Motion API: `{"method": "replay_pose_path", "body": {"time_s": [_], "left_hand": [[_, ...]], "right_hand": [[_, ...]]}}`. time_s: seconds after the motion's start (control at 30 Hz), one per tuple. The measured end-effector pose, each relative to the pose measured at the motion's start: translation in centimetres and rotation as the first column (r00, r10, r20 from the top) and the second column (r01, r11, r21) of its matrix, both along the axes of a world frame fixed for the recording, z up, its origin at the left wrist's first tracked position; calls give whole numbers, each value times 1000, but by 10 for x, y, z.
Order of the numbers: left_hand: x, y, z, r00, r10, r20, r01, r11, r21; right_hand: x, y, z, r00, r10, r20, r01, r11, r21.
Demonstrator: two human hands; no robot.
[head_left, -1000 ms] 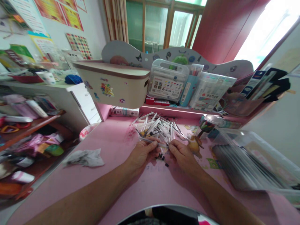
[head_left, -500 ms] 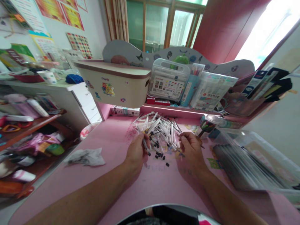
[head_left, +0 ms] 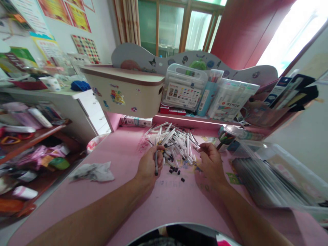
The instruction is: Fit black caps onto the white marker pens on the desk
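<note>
clamped around a single pen [head_left: 156, 163], the person's left hand [head_left: 148, 164] is resting on the pink desk [head_left: 120, 160], fingers folding over the barrel while the pen is standing nearly upright in the fist, its dark tip pointing down toward the desktop. the right hand [head_left: 211, 160] is lying just across from it, thumb and fingertips drawing together at the near right edge of the pile of white pens [head_left: 176, 139]; whether anything is pinched between them is too small to tell. the pile is spreading out just beyond both hands, between them and the raised back ledge, with the held pen sitting at its near left corner, just beside the closest loose barrels. small black caps [head_left: 175, 169] are scattering on the desk between the two hands, just below the pile. a crumpled tissue [head_left: 92, 172] is lying well off to the left of the left hand. a clear plastic box [head_left: 278, 177] is sitting to the right of the right hand, and a colourful cup [head_left: 225, 135] is standing just beyond that hand. on the ledge behind, marker cases [head_left: 183, 88] are lining up beside a cream bin [head_left: 125, 90] with stickers.
</note>
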State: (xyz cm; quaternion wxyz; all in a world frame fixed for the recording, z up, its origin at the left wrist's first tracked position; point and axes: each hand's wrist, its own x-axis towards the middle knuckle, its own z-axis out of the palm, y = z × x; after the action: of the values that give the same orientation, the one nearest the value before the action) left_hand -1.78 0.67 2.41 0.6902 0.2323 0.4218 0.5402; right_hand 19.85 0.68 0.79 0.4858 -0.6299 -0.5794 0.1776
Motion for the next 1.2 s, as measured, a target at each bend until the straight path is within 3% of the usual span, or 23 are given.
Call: {"method": "replay_pose_path", "body": {"time_s": [0.07, 0.17, 0.23, 0.4, 0.7, 0.83, 1.0, 1.1, 1.2], "left_hand": [[1, 0, 1, 1000, 12, -29, -12, 1000, 12], [4, 0, 1, 997, 52, -57, -51, 998, 26], [6, 1, 0, 995, 73, -65, -71, 997, 34], [8, 0, -5, 996, 38, -85, -33, 998, 62], [10, -8, -9, 964, -212, -159, 232, 966, 118], [11, -11, -10, 947, -287, -145, 306, 943, 132], [14, -18, -7, 933, -312, -182, 337, 932, 135], [17, -23, -6, 922, -308, -234, 349, 923, 159], [18, -26, -8, 898, -341, -280, 395, 904, 164]], "right_hand": [[0, 1, 2, 980, 37, 197, -31, 999, -32], [-3, -1, 2, 842, 163, 515, -84, 981, -175], [-6, -3, 1, 770, 203, 605, -65, 968, -242], [-12, -6, 1, 702, 208, 682, -6, 958, -286], [-14, -9, 5, 667, 245, 704, -63, 960, -274], [-12, -8, 12, 763, 267, 589, -116, 952, -282], [-12, -7, 18, 920, 354, 170, -291, 905, -311], [-13, -7, 20, 913, 376, -160, -407, 873, -268], [-12, -8, 25, 882, 344, -322, -425, 875, -229]]}}
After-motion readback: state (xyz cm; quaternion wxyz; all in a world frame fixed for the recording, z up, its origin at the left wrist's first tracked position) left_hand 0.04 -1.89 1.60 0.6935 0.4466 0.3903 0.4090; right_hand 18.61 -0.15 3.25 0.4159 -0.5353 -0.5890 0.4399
